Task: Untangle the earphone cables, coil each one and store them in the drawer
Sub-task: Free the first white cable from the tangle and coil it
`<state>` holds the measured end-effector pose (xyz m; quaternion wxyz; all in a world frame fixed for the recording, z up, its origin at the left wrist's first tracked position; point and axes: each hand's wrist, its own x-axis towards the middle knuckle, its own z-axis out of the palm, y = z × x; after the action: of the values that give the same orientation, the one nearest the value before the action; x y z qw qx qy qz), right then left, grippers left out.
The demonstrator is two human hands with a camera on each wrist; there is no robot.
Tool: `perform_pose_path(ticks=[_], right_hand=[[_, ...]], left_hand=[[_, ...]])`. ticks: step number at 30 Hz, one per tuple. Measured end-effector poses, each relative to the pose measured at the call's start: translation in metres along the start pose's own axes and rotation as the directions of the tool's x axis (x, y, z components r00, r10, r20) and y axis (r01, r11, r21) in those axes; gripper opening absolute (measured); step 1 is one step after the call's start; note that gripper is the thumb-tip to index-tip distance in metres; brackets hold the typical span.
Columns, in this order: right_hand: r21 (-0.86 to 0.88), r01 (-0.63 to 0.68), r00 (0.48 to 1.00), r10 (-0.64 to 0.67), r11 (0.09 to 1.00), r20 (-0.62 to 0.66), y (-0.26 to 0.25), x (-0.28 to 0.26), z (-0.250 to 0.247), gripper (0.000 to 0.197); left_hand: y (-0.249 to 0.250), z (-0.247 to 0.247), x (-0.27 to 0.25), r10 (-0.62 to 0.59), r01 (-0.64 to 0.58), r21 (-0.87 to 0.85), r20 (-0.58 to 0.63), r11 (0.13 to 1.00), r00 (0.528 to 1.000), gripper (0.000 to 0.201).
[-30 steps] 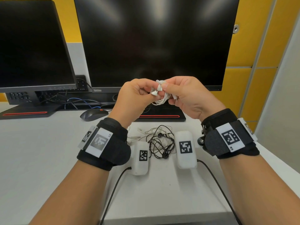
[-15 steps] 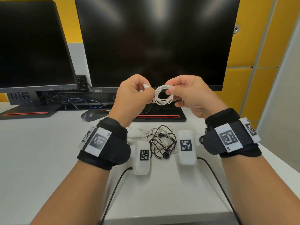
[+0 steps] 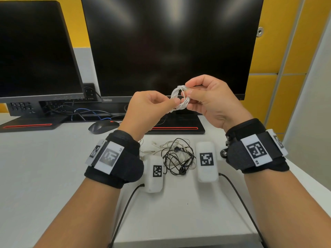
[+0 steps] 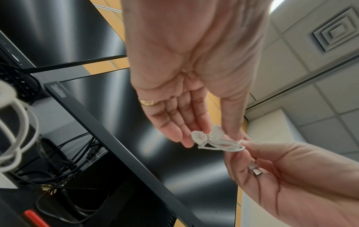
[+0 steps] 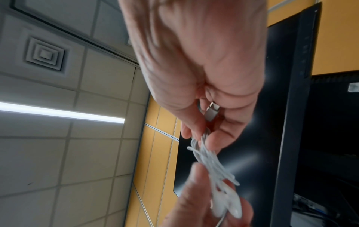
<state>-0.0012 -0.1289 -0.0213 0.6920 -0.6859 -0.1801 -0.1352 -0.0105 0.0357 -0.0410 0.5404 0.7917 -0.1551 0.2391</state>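
Note:
Both hands hold a small white earphone coil (image 3: 180, 97) in the air before the big monitor. My left hand (image 3: 174, 102) pinches the coil's lower left side, where the two white earbuds (image 4: 207, 136) sit against its fingertips. My right hand (image 3: 186, 90) pinches the coil's upper right side (image 5: 202, 142), and the silver plug (image 5: 211, 112) lies inside its curled fingers. On the desk below, between two white tagged boxes, lies a tangle of black earphones (image 3: 179, 159) and thin beige earphones (image 3: 161, 146). No drawer is in view.
Two white tagged boxes (image 3: 155, 173) (image 3: 206, 161) with black leads flank the tangle. A dark mouse (image 3: 103, 126) sits behind my left wrist. Two black monitors (image 3: 170, 47) (image 3: 35, 51) on stands fill the back of the white desk (image 3: 44, 167); its front edge is near.
The hands drew slightly apart and the white cable now shows as a round coil between them. My right hand rose a little, and my left shifted its pinch to the coil's lower edge.

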Motion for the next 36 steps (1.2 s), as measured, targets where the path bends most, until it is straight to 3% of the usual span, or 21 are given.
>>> perform_pose_path(ticks=[5,10,17,24,28,31,36], right_hand=[[-0.016,-0.023,1.0,0.023,1.0,0.004,0.0,0.0,0.001,0.019],[0.022,-0.058,0.998,0.058,0.998,-0.015,-0.003,-0.001,0.001,0.011],[-0.207,-0.074,0.996,0.06,0.976,-0.071,0.004,0.003,-0.002,0.015],[-0.242,-0.103,0.994,0.089,0.965,-0.067,0.006,0.006,-0.007,0.011],[-0.16,-0.132,0.989,0.119,0.978,-0.087,0.002,0.006,-0.01,0.009],[-0.14,-0.199,0.978,0.188,0.97,-0.09,0.0,0.01,-0.011,0.012],[-0.277,-0.306,0.952,0.296,0.911,-0.076,0.007,0.01,-0.012,0.018]], left_hand=[[-0.001,-0.001,0.002,-0.03,0.03,0.041,0.017,0.999,0.999,0.009],[-0.001,-0.005,0.002,-0.032,0.038,-0.106,0.062,0.994,0.998,0.005],[-0.002,-0.004,0.003,-0.012,0.026,-0.21,0.066,0.977,0.998,0.011],[-0.007,-0.006,0.007,0.015,-0.017,-0.081,-0.023,0.997,1.0,0.012],[-0.003,0.0,0.007,-0.016,0.017,0.021,-0.041,1.0,0.999,0.011],[0.002,0.006,0.012,-0.096,0.089,0.152,0.04,0.984,0.995,0.009],[0.001,0.015,0.012,-0.202,0.13,0.337,0.187,0.932,0.961,0.012]])
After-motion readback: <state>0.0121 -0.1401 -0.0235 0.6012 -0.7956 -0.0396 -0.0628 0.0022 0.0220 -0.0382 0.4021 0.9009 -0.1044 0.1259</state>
